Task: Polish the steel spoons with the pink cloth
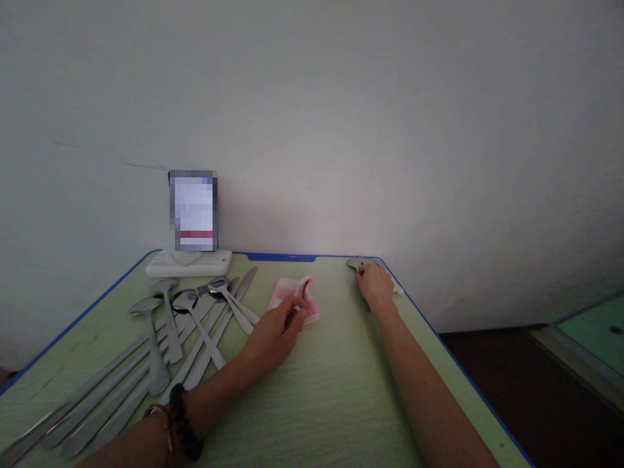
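Pink-and-white cloth (287,289), folded, on the green tabletop (336,377), lying forward of my left hand (277,335), the nearer one; that hand's fingers curl over its near edge, though I cannot tell whether they grip. My right hand (376,287), arm extended, bends over metal cutlery (355,262), grip hidden.
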